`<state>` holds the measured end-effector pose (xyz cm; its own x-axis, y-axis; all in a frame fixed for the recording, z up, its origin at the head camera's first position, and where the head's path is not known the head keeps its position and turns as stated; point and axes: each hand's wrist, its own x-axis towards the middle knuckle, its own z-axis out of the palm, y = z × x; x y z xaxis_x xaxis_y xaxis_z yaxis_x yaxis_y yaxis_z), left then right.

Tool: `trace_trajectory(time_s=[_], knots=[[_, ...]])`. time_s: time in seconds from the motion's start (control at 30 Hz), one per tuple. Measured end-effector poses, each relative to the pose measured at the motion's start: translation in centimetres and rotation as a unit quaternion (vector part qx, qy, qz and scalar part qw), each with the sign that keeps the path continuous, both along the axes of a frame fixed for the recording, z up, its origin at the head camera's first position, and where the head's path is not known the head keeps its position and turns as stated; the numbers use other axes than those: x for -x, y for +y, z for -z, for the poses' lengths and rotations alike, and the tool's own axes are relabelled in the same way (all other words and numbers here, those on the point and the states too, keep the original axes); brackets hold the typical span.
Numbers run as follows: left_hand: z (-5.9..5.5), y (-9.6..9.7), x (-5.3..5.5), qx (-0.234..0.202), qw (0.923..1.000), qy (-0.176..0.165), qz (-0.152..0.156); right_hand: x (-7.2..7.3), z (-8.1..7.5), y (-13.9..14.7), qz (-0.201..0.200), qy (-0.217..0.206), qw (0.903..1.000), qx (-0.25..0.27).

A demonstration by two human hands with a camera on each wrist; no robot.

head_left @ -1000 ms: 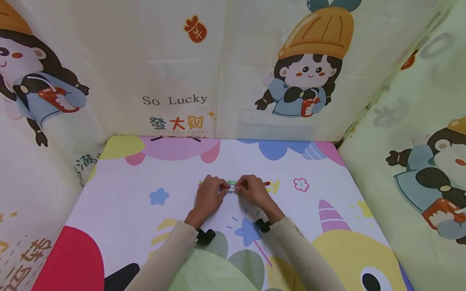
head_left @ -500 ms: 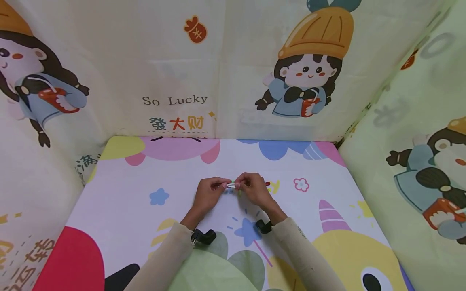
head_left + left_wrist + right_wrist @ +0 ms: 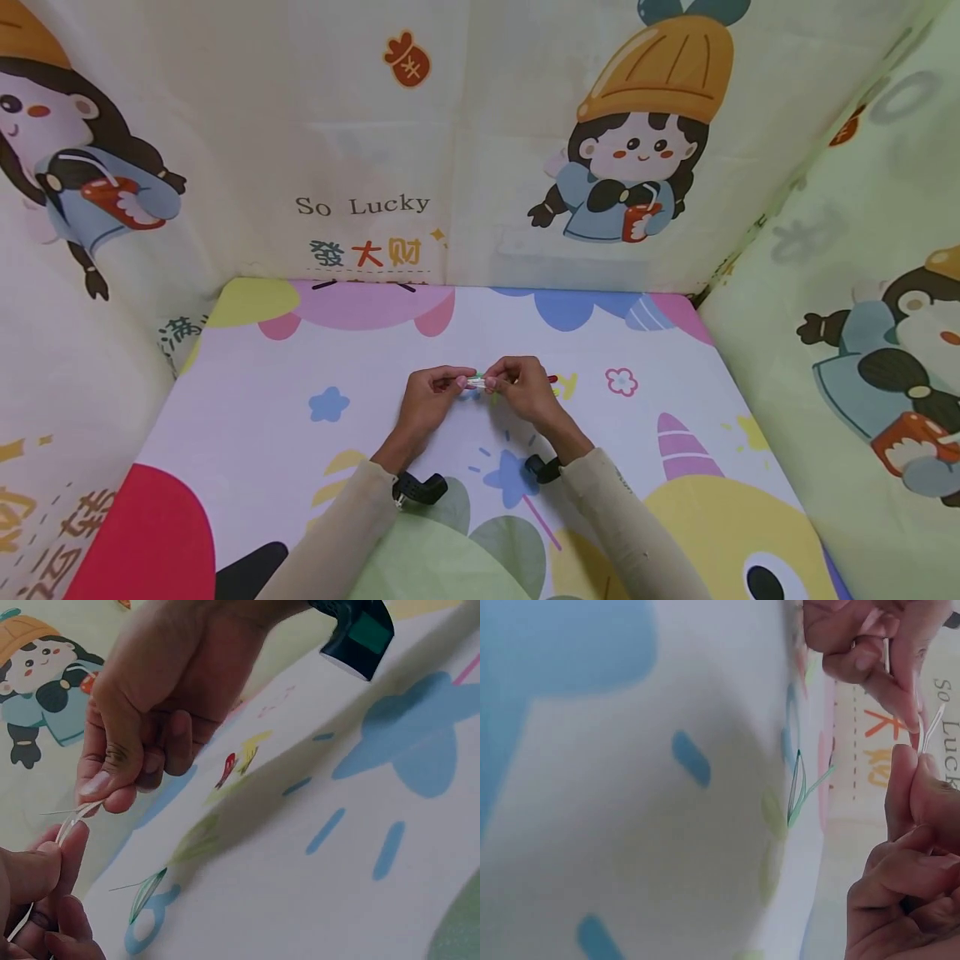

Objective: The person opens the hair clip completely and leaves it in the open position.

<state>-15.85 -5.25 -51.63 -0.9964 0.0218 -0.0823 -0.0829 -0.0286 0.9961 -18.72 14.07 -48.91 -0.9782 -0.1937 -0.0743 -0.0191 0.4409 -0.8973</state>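
In the head view my left hand (image 3: 426,410) and right hand (image 3: 527,392) meet over the middle of the table. Between them is a slim white snap hair clip (image 3: 477,382), and each hand pinches one end of it with thumb and fingertips. The left wrist view shows the white clip (image 3: 73,820) raised above the tabletop, a thin prong standing out from it. Below lies a green hair clip (image 3: 147,897), its prong sprung away from the frame. A red clip (image 3: 226,770) and a yellow clip (image 3: 248,760) lie farther right.
A printed cloth with stars, flowers and cartoon animals covers the tabletop (image 3: 390,350). Patterned walls stand behind (image 3: 480,167) and at both sides. Each wrist wears a black camera, one of them the left wrist camera (image 3: 420,488).
Both hands were lower at the clips a second ago. The left hand has since rolled so its back turns outward, and the white clip is lifted. Over the last half second the hands have barely moved.
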Motion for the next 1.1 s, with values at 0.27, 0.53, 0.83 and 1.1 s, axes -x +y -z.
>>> trace_trajectory(time_s=[0.27, 0.53, 0.83, 1.1], knots=[[0.3, 0.0, 0.2, 0.083, 0.9944, 0.065, -0.003, 0.3, 0.1, 0.2, -0.014, -0.013, 0.9996, 0.019], [-0.6, 0.4, 0.0, 0.307, 0.9372, 0.162, -0.029, 0.4, 0.5, 0.8, -0.046, -0.014, 0.9982, 0.035], [-0.3, 0.4, 0.1, 0.367, 0.9100, 0.189, -0.031, 0.2, 0.6, 0.9, -0.052, 0.026, 0.9976, -0.039], [0.2, 0.8, 0.4, 0.434, 0.8831, 0.176, -0.017, 0.4, 1.0, 0.5, -0.043, 0.074, 0.9857, -0.145]])
